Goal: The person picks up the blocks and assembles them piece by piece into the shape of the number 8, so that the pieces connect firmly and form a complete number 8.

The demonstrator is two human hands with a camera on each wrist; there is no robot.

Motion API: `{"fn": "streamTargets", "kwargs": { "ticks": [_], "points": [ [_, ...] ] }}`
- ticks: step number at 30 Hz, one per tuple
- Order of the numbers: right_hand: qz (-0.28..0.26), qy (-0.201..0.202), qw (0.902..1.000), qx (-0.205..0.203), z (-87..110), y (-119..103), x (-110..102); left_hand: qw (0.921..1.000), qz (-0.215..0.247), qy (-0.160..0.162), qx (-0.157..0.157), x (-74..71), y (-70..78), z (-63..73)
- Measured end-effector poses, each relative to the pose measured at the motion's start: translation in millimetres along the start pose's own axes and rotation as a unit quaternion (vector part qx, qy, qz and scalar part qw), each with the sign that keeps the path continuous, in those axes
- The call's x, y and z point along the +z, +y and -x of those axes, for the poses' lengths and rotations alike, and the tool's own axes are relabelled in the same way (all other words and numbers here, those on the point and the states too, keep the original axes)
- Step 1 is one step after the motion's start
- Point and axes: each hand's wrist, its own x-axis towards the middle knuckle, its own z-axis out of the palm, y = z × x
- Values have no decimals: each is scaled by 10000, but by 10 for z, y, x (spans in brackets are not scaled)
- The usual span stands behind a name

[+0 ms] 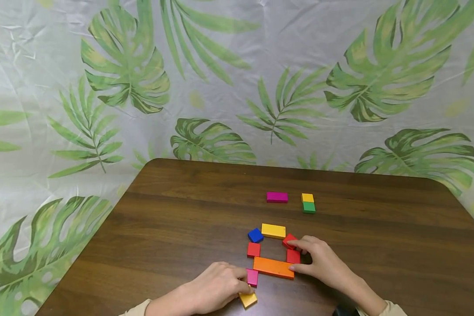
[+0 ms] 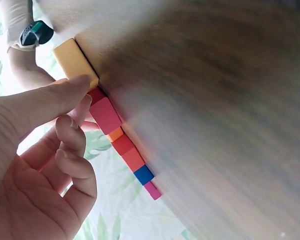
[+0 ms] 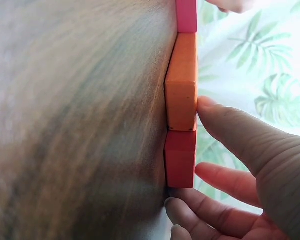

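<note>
My left hand (image 1: 219, 287) is at the near end of a block outline, its thumb and index finger pinching a small yellow block (image 1: 248, 300). A pink block (image 1: 253, 277) lies just beyond those fingertips. The left wrist view shows the thumb over one end of the yellow block (image 2: 72, 62), with the other fingers loosely bent. My right hand (image 1: 324, 261) spreads over the outline's right side. Its thumb rests on the right end of a long orange block (image 1: 274, 267); its forefingers touch a tilted red block (image 1: 289, 240). Another red block (image 1: 293, 256) lies between them.
A red block (image 1: 254, 249), a turned blue block (image 1: 255, 235) and a longer yellow block (image 1: 274, 231) continue the outline. Farther back lie a purple block (image 1: 277, 197) and a yellow block (image 1: 307, 197) touching a green one (image 1: 309, 207). A leaf-print cloth hangs behind the wooden table (image 1: 174, 210).
</note>
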Motion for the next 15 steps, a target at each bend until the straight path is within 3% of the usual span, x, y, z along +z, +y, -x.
{"fn": "streamTargets", "kwargs": {
  "ticks": [11, 15],
  "points": [
    [8, 46, 10000, -50, 8, 5, -1, 10000, 0, -72, -40, -4, 2, 4],
    [3, 42, 10000, -68, 8, 6, 3, 9995, 241, -79, -191, -38, -8, 14]
  ]
}}
